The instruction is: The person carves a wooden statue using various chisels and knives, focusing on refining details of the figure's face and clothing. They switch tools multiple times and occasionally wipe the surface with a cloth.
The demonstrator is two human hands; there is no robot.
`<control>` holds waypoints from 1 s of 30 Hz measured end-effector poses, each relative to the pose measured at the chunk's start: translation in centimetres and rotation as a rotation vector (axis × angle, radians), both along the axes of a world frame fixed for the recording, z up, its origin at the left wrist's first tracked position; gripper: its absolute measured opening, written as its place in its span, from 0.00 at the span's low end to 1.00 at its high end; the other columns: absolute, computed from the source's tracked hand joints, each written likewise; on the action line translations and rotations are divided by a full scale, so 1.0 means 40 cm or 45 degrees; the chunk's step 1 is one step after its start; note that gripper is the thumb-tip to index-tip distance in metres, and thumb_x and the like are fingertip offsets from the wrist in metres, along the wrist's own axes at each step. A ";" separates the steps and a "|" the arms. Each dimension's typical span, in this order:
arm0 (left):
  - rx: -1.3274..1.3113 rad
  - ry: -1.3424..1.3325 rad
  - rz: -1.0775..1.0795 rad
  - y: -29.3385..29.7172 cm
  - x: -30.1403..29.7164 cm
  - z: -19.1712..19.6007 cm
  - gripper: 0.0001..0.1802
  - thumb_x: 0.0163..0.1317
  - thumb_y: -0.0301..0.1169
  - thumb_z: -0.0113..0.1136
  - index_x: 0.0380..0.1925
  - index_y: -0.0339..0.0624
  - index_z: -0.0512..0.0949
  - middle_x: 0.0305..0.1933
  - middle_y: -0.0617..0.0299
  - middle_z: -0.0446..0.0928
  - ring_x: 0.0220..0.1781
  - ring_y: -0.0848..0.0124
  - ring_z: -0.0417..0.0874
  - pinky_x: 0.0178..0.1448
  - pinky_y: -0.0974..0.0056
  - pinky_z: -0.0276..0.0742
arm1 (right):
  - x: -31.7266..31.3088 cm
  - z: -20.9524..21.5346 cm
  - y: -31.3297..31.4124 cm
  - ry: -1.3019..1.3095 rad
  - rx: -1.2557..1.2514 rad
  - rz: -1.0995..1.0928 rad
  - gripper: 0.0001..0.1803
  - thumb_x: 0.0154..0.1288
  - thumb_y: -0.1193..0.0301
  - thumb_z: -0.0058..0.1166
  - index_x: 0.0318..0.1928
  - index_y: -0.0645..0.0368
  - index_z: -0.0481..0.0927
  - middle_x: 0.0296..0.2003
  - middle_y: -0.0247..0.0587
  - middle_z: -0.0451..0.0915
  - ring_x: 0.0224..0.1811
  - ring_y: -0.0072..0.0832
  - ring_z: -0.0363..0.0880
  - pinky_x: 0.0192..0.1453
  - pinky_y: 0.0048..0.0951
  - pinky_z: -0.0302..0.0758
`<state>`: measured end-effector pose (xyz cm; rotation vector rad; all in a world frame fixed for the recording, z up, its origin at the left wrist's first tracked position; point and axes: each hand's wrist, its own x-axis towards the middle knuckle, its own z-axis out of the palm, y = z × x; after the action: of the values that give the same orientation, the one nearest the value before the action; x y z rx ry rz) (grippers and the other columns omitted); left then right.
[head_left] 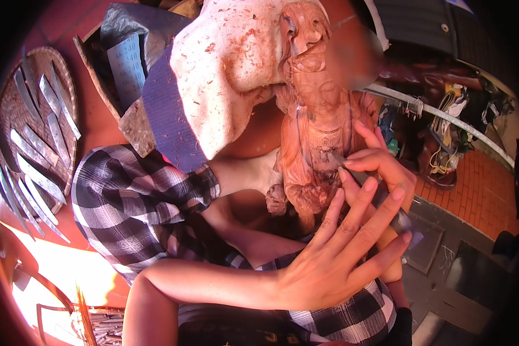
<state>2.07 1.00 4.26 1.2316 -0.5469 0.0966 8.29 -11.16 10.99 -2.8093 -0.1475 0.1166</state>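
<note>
A reddish-brown carved wooden statue stands tilted in front of me, with robed figures and fine relief. My right hand is closed around a slim metal carving tool, its narrow tip against the statue's lower front. Reaching in from the lower left, my left hand has its fingers stretched and spread across the tool and close to the right hand. Its fingertips partly cover the tool, so their exact contact is hard to see. A bare foot presses against the statue's left side.
Curved metal blades lie in a round woven tray at the left. A white cloth dotted with wood shavings lies behind the foot, beside a blue sandpaper sheet. Cords hang at right. Plaid trousers cover my legs.
</note>
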 end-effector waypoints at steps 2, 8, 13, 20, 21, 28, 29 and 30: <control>0.087 -0.011 -0.007 0.006 -0.001 0.006 0.30 0.63 0.35 0.52 0.66 0.41 0.71 0.80 0.33 0.52 0.79 0.31 0.55 0.76 0.31 0.56 | 0.003 -0.008 -0.002 -0.011 -0.063 0.065 0.07 0.54 0.78 0.67 0.31 0.59 0.80 0.29 0.37 0.82 0.59 0.47 0.84 0.76 0.59 0.62; 0.135 0.006 -0.003 0.014 0.008 0.001 0.29 0.64 0.35 0.51 0.67 0.41 0.70 0.79 0.32 0.53 0.77 0.31 0.59 0.75 0.32 0.60 | 0.012 -0.029 0.009 -0.084 -0.152 0.119 0.07 0.52 0.80 0.66 0.29 0.59 0.80 0.28 0.40 0.81 0.55 0.46 0.86 0.76 0.57 0.64; 0.075 0.043 -0.010 0.017 0.014 -0.002 0.31 0.64 0.33 0.51 0.68 0.40 0.69 0.78 0.31 0.55 0.76 0.29 0.61 0.75 0.33 0.61 | 0.016 -0.035 0.013 -0.065 -0.198 0.115 0.07 0.51 0.79 0.66 0.28 0.59 0.79 0.27 0.41 0.81 0.53 0.45 0.87 0.76 0.54 0.65; 0.166 0.013 0.050 0.006 0.022 -0.007 0.35 0.64 0.29 0.51 0.72 0.33 0.63 0.78 0.31 0.54 0.73 0.30 0.65 0.76 0.40 0.63 | 0.018 -0.028 0.005 -0.075 -0.153 0.100 0.06 0.55 0.78 0.64 0.28 0.60 0.78 0.27 0.38 0.81 0.54 0.47 0.87 0.76 0.57 0.64; 0.174 0.020 0.059 0.005 0.022 -0.005 0.35 0.63 0.29 0.51 0.72 0.31 0.63 0.79 0.32 0.54 0.73 0.30 0.65 0.77 0.41 0.63 | 0.019 -0.027 0.006 -0.077 -0.162 0.089 0.06 0.56 0.77 0.64 0.28 0.60 0.78 0.27 0.38 0.81 0.54 0.47 0.87 0.76 0.57 0.63; 0.208 0.010 0.033 0.010 0.026 -0.002 0.35 0.64 0.28 0.50 0.72 0.27 0.62 0.79 0.31 0.53 0.74 0.30 0.65 0.77 0.41 0.63 | 0.017 -0.043 -0.011 -0.099 -0.131 0.118 0.06 0.56 0.77 0.64 0.28 0.60 0.78 0.26 0.37 0.81 0.54 0.47 0.87 0.76 0.57 0.63; 0.223 0.011 0.033 0.011 0.026 -0.001 0.35 0.64 0.28 0.50 0.72 0.27 0.62 0.78 0.30 0.53 0.74 0.30 0.64 0.77 0.42 0.63 | 0.016 -0.045 -0.015 -0.112 -0.118 0.115 0.06 0.56 0.77 0.64 0.28 0.60 0.78 0.27 0.37 0.81 0.54 0.47 0.87 0.76 0.57 0.63; 0.238 0.012 0.033 0.015 0.024 0.000 0.35 0.64 0.28 0.50 0.72 0.27 0.62 0.78 0.30 0.53 0.74 0.31 0.64 0.77 0.42 0.63 | 0.015 -0.046 -0.017 -0.126 -0.106 0.113 0.06 0.56 0.78 0.64 0.28 0.60 0.79 0.27 0.37 0.81 0.54 0.47 0.87 0.77 0.57 0.63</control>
<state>3.04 1.59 4.25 1.4206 -0.5406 0.0628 8.88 -11.82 9.15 -2.8926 -0.2974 0.0045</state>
